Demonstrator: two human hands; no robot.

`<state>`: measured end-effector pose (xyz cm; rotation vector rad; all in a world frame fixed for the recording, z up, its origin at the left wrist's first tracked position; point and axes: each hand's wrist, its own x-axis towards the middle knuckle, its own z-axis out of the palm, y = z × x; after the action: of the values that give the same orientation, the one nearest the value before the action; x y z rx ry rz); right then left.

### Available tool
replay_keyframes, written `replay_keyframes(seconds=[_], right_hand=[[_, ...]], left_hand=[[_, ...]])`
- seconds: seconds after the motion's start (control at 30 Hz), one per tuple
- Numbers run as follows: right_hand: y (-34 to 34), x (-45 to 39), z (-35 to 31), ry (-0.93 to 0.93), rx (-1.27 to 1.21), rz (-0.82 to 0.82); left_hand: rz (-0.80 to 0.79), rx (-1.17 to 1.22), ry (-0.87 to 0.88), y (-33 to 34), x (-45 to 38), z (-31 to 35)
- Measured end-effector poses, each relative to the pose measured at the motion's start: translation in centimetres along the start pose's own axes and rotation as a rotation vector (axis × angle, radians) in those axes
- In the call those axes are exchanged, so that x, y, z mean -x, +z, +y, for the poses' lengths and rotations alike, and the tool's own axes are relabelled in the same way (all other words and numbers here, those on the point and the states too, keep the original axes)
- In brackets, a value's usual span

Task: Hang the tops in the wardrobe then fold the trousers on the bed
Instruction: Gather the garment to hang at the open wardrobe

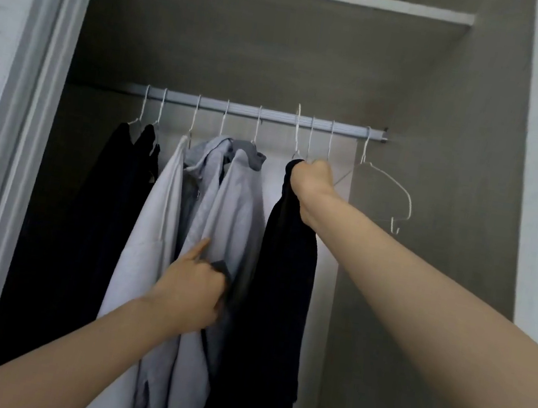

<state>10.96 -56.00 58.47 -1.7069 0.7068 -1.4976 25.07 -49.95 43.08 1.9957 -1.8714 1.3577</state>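
You find no legible text, label, brand, number or sign in this view. The hanging garments, the hangers, the rail and the wardrobe panels carry no readable marking.
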Motion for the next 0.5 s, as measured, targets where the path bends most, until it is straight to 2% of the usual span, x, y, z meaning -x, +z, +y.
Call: replay_keyframes(seconds=[0.03,0.13,0.2,0.23,0.37,0.5], right_hand=[[0.3,-0.8,0.1,-0.011,-0.01,-0.015],[1.4,-3.3,0.1,-0.052,-0.012,-0.046],[2.1,-5.1,0.1,-0.095,0.015,-0.026],[2.5,-6.0,0.1,-0.121,0.038,-0.012],[3.6,-9.3,-0.4,-0.173,0.07,-0.001],[4.0,-12.2,0.3,-0.172,0.142,-0.002]], left_hand=[[0.012,0.122,-0.053,-0.5,-0.8,0.3],[0.183,0.722,-0.169,-2.1,-4.1,1.5],[0.234,0.919,-0.225,-2.5,-5.9,2.4],[0.253,0.908,-0.253,-2.4,-6.8,2.7],[0.291,0.623,-0.338,-0.6,-10.0,3.0],[0.395,0.353,-0.294,0.9,-12.0,2.6]])
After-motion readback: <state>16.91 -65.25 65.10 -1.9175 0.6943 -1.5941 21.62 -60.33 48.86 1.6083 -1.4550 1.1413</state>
